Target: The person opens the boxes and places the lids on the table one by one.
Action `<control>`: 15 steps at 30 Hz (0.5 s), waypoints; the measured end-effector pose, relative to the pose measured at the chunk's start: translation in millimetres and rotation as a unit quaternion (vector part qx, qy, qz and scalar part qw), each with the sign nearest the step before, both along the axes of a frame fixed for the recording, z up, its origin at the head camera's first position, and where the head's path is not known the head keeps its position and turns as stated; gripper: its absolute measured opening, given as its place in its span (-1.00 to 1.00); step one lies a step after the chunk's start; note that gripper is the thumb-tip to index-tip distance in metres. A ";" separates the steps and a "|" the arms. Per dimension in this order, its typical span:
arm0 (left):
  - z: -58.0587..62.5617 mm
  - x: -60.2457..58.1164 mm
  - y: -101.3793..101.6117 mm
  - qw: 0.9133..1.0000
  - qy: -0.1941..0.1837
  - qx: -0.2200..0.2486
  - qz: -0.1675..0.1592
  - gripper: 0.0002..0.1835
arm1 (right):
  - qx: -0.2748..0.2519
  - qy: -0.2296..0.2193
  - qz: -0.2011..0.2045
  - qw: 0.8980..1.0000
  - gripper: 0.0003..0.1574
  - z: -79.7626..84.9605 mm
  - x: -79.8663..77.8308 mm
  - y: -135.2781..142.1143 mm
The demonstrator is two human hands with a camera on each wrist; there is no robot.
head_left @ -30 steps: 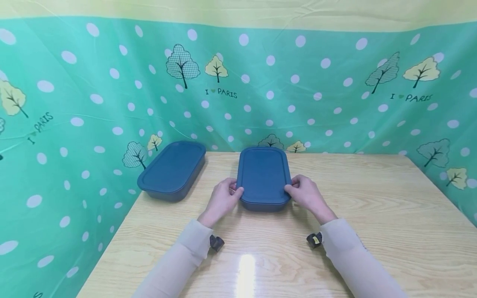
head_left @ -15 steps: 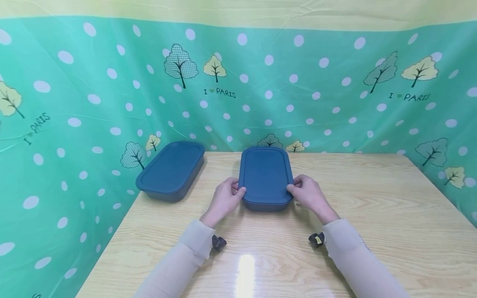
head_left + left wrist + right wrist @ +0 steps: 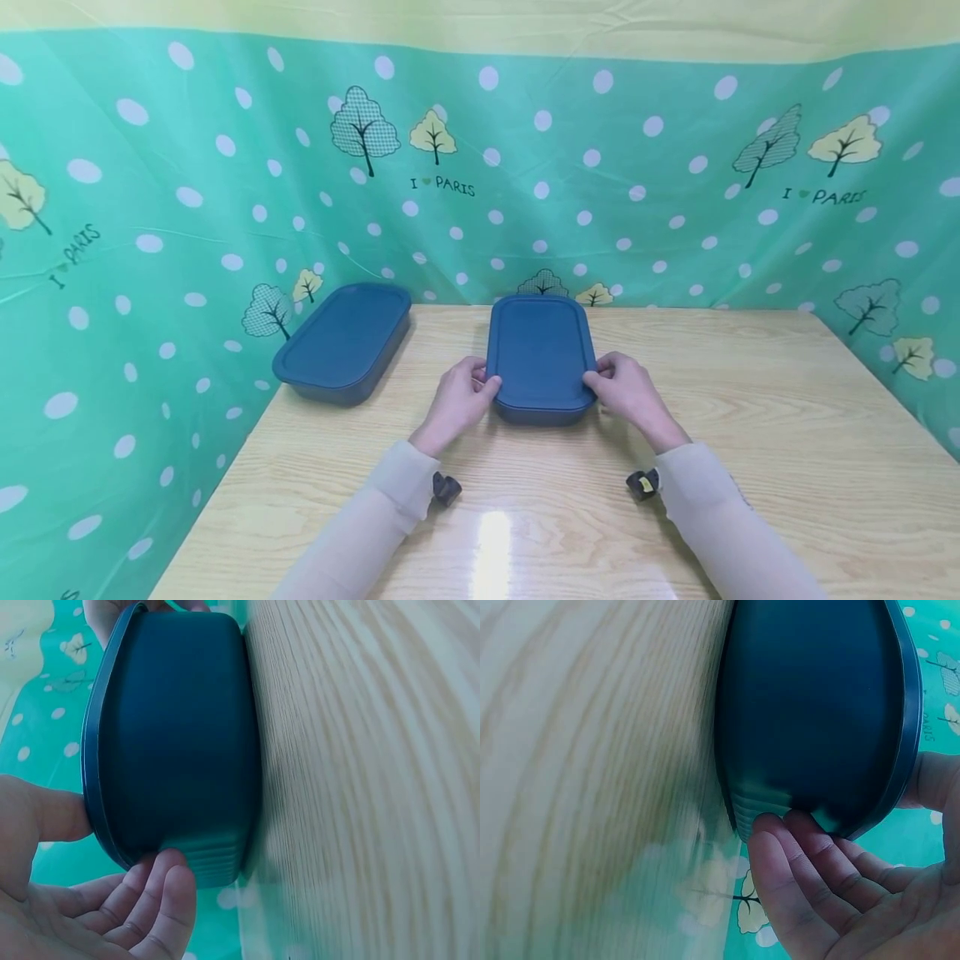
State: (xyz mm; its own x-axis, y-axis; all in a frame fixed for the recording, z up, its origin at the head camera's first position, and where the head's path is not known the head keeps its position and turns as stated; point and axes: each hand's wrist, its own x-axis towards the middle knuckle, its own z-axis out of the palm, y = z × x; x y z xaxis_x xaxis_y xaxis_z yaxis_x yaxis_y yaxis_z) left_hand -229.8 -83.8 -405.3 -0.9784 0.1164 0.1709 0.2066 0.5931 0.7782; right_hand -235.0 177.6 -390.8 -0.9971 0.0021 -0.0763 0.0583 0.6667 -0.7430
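Box shift: Compared with the earlier frame, I saw the box [image 3: 542,362] a little farther right; the left hand [image 3: 459,400] and right hand [image 3: 628,392] had moved with it, while the second box [image 3: 345,337] had stayed put.
Box place: It sat flat on the wood-grain table [image 3: 787,417], near the far edge and between the hands, a short side toward the person, its blue lid [image 3: 540,333] on.
Left hand: It gripped the box near its front left corner, thumb at the lid's rim, fingers bent against the wall below.
Right hand: It gripped the front right corner likewise, thumb at the rim, fingers under it.
Second box: Similarly blue and lidded, it stood apart, slanted, at the table's far left corner.
Backdrop: I saw green cloth [image 3: 540,217] with pale dots and trees.
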 end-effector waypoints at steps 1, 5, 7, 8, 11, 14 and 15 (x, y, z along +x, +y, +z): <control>0.1 0.0 0.3 1.000 -0.001 0.000 0.001 -0.53 | -0.001 0.001 0.000 1.000 -0.50 -0.3 -0.1 0.4; 1.0 0.0 1.9 1.000 -0.001 0.002 0.003 -0.53 | -0.004 0.003 -0.002 1.000 -0.50 -1.0 -0.3 1.9; 1.4 0.3 3.0 1.000 -0.003 0.003 0.003 -0.54 | -0.004 0.004 -0.003 1.000 -0.50 -0.9 -0.2 2.6; 1.4 0.5 3.4 1.000 -0.003 0.003 0.003 -0.54 | -0.003 0.004 -0.003 1.000 -0.50 -0.8 -0.1 3.0; 1.7 0.9 5.3 1.000 -0.007 0.005 0.003 -0.54 | -0.002 0.005 -0.003 1.000 -0.49 -0.3 0.5 4.1; 1.9 1.6 7.3 1.000 -0.012 0.007 0.003 -0.54 | 0.000 0.005 -0.004 1.000 -0.48 0.3 1.2 5.5; 2.0 1.8 8.0 1.000 -0.015 0.008 0.004 -0.54 | 0.001 0.005 -0.005 1.000 -0.48 0.5 1.4 6.0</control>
State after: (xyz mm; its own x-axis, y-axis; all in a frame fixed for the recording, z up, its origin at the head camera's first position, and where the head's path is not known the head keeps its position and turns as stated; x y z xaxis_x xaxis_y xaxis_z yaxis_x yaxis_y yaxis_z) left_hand -228.1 -75.8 -403.3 -0.9838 0.1069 0.1442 0.1795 0.5812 0.7937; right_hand -233.6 183.6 -390.2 -0.9977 0.0114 -0.0669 0.0575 0.6672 -0.7427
